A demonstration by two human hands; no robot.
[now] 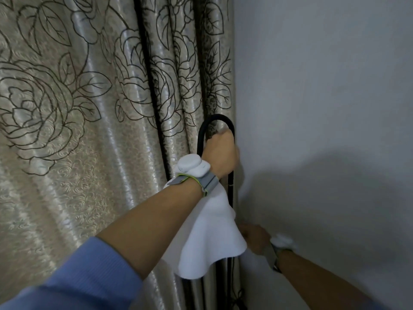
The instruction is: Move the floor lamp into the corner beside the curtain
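Because the black floor lamp with the curved gooseneck tube (214,124) already stands in the corner, between the beige floral satin curtain (89,108) and the plain grey wall (324,86), the step in hand appears to be final seating. The left hand (222,153) is closed around the tube, a white cloth (207,238) hanging below its wrist. The pole should be kept plumb and lowered without trapping curtain folds. The right hand (254,239), blurred, reaches toward the pole; its grip cannot be determined. Lamp base and shade are out of view.
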